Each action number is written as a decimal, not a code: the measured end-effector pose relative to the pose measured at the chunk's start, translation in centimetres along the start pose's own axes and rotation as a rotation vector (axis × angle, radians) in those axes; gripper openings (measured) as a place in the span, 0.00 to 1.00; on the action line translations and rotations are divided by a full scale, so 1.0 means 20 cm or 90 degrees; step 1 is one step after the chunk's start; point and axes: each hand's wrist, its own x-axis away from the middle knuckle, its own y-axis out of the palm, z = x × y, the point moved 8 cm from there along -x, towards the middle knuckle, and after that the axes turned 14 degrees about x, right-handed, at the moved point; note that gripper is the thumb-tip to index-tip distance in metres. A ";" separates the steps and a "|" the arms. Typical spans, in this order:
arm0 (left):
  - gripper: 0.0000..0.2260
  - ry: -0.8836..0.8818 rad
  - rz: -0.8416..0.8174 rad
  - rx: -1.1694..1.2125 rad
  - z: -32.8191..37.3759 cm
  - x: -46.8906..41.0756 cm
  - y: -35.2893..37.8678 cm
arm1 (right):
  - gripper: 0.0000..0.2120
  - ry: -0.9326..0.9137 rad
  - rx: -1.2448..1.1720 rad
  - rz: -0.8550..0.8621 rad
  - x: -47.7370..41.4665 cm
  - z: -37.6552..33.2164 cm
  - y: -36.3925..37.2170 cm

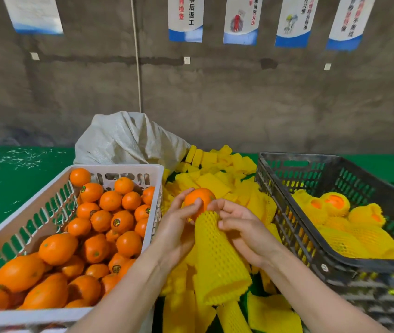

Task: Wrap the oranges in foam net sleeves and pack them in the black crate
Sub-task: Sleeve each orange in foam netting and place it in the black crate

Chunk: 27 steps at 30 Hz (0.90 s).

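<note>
The right hand [241, 228] pinches the rim of a yellow foam net sleeve [218, 258]; the left hand [176, 228] grips a bare round orange [199, 199] at its mouth. Beyond, right, the black slatted plastic crate [287, 212] holds wrapped oranges [335, 203].

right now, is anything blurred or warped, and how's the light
Head view: wide-angle distortion bows the black crate rim and tilts the posters; near oranges at lower left look smeared; light is flat, no glare; left hand, right hand, held orange and foam sleeve look sharp.

Left hand [175, 227] holds orange [199, 200]; right hand [241, 227] pinches foam sleeve [217, 255].
</note>
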 end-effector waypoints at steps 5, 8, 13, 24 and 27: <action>0.20 0.006 0.038 -0.021 -0.11 0.06 -0.03 | 0.18 -0.008 0.151 0.033 0.07 0.06 -0.01; 0.24 0.054 0.043 -0.074 -0.12 0.10 -0.03 | 0.19 -0.080 0.313 0.150 0.13 0.01 -0.06; 0.19 0.078 0.013 -0.145 -0.14 0.14 -0.01 | 0.20 -0.200 0.477 0.333 0.23 -0.07 -0.16; 0.34 0.039 -0.075 -0.199 -0.23 0.19 0.02 | 0.11 -0.174 0.405 0.347 0.23 -0.04 -0.24; 0.27 0.078 -0.078 -0.251 -0.17 0.19 0.00 | 0.06 -0.156 0.448 0.357 0.24 -0.04 -0.22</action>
